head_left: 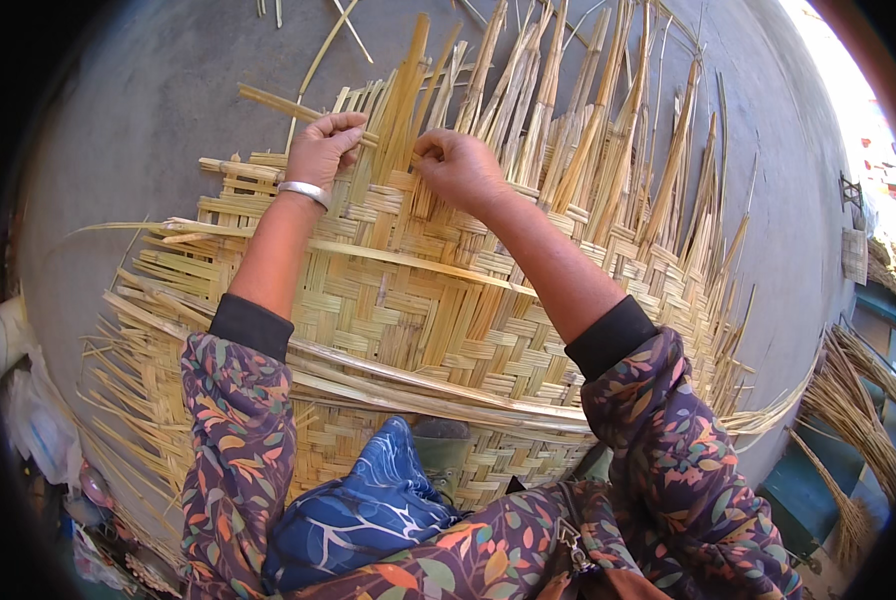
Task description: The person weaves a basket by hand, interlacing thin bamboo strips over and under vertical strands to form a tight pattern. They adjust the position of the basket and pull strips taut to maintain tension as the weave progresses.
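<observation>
Item: woven mat (368,310), lying on a grey floor (148,130), its far edge bristling with loose ends, both hands above that edge as I watched remotely; item: left hand (323,150), fingers pinched closed on a split strip (268,100) held crosswise; item: right hand (458,170), curled nearly closed beside the upright strips (403,90), its grip on any I could not tell; to weave well, I judged, the strip wanted threading flat, over and under in pattern, then pressing snug; item: whitish plastic bag (43,420) at left, contents indistinct to me.
</observation>
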{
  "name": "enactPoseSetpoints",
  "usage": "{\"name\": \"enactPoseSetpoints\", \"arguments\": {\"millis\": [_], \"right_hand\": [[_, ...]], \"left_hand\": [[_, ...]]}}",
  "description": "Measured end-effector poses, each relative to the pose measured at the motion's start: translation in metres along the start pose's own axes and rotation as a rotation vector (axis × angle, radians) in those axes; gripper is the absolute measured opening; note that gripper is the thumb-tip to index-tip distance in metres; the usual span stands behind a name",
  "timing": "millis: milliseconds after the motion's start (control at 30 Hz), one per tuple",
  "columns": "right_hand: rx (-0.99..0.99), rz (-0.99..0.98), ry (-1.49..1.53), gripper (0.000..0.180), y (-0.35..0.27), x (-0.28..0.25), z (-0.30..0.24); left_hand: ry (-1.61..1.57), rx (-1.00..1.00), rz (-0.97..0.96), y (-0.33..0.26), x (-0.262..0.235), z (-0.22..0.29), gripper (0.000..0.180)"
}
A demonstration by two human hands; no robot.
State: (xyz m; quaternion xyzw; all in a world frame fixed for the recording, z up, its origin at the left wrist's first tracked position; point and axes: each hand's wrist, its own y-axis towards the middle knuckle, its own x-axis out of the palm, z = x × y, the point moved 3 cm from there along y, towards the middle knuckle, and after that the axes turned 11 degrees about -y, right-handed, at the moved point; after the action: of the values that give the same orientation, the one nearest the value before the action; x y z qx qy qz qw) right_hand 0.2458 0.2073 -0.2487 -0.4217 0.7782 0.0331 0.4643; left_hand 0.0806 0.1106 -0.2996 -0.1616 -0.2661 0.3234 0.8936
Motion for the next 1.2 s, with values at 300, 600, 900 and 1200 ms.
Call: {"name": "enactPoseSetpoints", "arguments": {"millis": [300,600,900,1200], "right_hand": [[-0.031,0.073,-0.054,0.018,-0.007,0.001,0.004],[-0.219,0.186,-0.248,0.025,-0.050,-0.006,0.002],[-0.211,0.381,-0.613,0.041,-0.092,-0.009,0.060],[-0.176,0.363,-0.592,0.042,-0.093,0.001,0.065]], "left_hand": [[0.653,0.387,0.323,-0.034,0.012,0.003,0.013],[0.714,0.318,0.405,-0.037,0.000,-0.004,0.022],[1.290,0.882,-0.015,-0.076,0.046,-0.019,0.054],[1.671,0.582,-0.133,-0.069,0.052,-0.037,0.046]]}}
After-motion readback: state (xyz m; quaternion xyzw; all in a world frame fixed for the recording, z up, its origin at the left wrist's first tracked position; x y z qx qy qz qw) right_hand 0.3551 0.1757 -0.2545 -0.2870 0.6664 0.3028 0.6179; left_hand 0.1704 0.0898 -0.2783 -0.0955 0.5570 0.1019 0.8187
